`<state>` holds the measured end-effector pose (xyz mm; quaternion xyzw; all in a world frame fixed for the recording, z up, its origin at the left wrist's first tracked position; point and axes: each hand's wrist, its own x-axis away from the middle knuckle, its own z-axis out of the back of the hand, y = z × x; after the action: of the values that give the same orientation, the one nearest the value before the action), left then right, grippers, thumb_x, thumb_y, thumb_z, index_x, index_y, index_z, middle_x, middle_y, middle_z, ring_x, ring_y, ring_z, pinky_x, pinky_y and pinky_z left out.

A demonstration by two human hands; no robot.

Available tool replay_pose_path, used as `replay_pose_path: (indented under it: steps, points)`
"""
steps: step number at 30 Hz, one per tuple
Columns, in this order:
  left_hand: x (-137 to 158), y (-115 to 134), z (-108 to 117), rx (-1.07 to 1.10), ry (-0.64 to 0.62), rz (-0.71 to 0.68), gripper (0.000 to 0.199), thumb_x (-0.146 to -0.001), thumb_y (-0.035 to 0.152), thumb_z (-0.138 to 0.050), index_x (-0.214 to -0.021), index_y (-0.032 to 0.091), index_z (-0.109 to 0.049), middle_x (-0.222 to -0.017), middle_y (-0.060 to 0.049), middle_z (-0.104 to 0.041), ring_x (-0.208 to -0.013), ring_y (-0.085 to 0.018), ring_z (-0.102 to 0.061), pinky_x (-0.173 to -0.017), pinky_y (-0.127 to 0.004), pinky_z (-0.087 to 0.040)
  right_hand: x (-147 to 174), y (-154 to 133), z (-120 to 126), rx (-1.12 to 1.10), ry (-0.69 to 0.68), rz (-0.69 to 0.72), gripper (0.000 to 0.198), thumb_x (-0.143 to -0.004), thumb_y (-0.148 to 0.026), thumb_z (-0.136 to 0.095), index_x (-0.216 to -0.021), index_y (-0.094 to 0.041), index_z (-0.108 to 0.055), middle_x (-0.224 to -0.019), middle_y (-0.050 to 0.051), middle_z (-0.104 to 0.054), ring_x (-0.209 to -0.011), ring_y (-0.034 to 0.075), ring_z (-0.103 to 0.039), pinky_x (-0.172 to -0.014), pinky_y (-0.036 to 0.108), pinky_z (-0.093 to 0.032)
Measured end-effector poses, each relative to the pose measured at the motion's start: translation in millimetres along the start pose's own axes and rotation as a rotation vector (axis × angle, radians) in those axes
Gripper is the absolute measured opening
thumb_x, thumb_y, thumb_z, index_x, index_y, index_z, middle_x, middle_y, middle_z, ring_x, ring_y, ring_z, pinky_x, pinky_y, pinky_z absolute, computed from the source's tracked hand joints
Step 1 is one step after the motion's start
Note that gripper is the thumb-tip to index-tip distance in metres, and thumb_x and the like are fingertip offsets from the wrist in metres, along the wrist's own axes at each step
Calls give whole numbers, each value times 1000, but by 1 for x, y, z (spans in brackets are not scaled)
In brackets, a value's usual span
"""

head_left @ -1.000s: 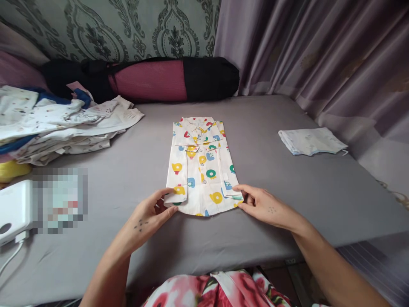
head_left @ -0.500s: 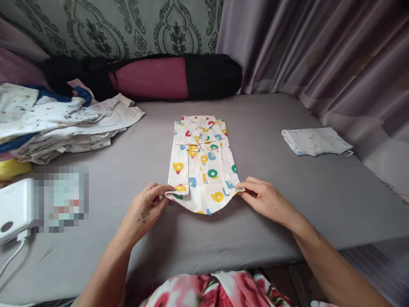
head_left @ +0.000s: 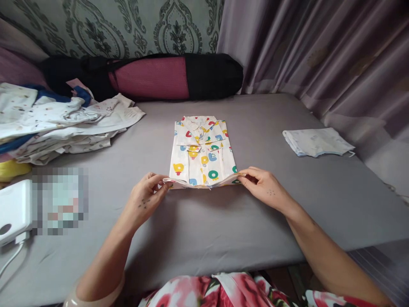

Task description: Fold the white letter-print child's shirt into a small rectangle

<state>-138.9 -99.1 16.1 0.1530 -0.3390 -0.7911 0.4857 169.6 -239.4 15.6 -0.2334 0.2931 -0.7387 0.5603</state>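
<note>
A small white shirt with a colourful letter print lies face up on the grey bed surface, its collar away from me. Both sides are folded inward, so it forms a narrow strip. My left hand pinches the near left corner of the hem between thumb and fingers. At the near right corner, my right hand pinches the hem the same way. The hem edge is lifted off the surface and bent up between the two hands, while the upper part of the shirt stays flat.
A heap of clothes lies at the left. Below it are a white power bank with a cable and a blurred-out item. A folded white cloth rests at the right. A long black and pink bag runs along the back wall.
Both hands have raised the shirt's hem and moved it away from me. The rounded bottom edge, flat before, now stands up and hides the lower front.
</note>
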Motion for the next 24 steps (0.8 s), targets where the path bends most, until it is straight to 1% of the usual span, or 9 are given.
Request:
replay_pose_path:
  steps: [4, 9, 11, 13, 15, 18, 21, 23, 24]
  points:
    - [-6, 1, 0, -27, 5, 11, 35, -85, 51, -51, -94, 25, -72, -83, -2, -57, -65, -14, -51, -59, -27, -41, -5, 4, -2, -5, 16, -10, 29, -91, -40, -51, -98, -24, -73, -91, 4, -71, -72, 16, -60, -65, 27, -46]
    - [-14, -8, -5, -70, 14, 6, 33, -86, 50, -51, -90, 23, -70, -83, -2, -57, -66, -14, -52, -60, -28, -42, -10, 5, -4, 29, 57, -35, 28, -90, -42, -52, -90, -22, -72, -80, 2, -69, -66, 15, -59, -62, 26, -45]
    - [-16, -11, -7, -92, 52, -5, 35, -86, 50, -52, -102, 23, -67, -87, -2, -58, -69, -15, -53, -64, -29, -44, -11, 6, -4, 55, 70, -60, 26, -89, -39, -53, -98, -22, -71, -79, 1, -69, -62, 14, -58, -60, 25, -44]
    - [-15, -11, -8, -107, 123, -4, 44, -84, 51, -55, -118, 22, -59, -97, -5, -59, -77, -17, -55, -67, -30, -47, -11, 7, -4, 100, 83, -83, 29, -89, -35, -53, -111, -21, -67, -81, 1, -69, -58, 12, -56, -60, 25, -45]
    - [-14, -9, -8, -116, 178, 9, 52, -84, 51, -56, -126, 21, -53, -107, -9, -58, -87, -19, -57, -69, -31, -50, -9, 9, -4, 155, 104, -82, 34, -90, -34, -53, -120, -21, -63, -85, 2, -69, -58, 12, -57, -62, 26, -46]
    - [-10, -5, -8, -131, 183, -18, 50, -87, 51, -54, -128, 21, -52, -118, -12, -56, -97, -22, -58, -71, -33, -52, -6, 7, -5, 224, 141, -52, 35, -92, -34, -50, -123, -22, -61, -92, 3, -70, -64, 14, -61, -65, 28, -48]
    - [-9, -2, -11, -167, 161, -112, 47, -91, 47, -50, -130, 21, -51, -127, -14, -53, -108, -26, -57, -78, -35, -54, -5, -1, -8, 274, 141, 1, 34, -94, -30, -46, -124, -24, -60, -99, 6, -69, -72, 18, -64, -68, 30, -50]
    - [-11, 1, -15, -199, 141, -206, 46, -93, 44, -47, -133, 21, -50, -134, -16, -51, -117, -28, -54, -87, -40, -53, -5, -9, -12, 303, 117, 67, 35, -96, -28, -42, -126, -24, -59, -109, 8, -68, -87, 21, -67, -76, 33, -52]
    - [-12, 2, -17, -215, 122, -263, 46, -95, 43, -46, -134, 20, -49, -137, -16, -50, -122, -30, -52, -93, -42, -50, -6, -14, -14, 321, 95, 112, 36, -97, -28, -41, -129, -24, -58, -117, 9, -66, -99, 23, -66, -83, 35, -52]
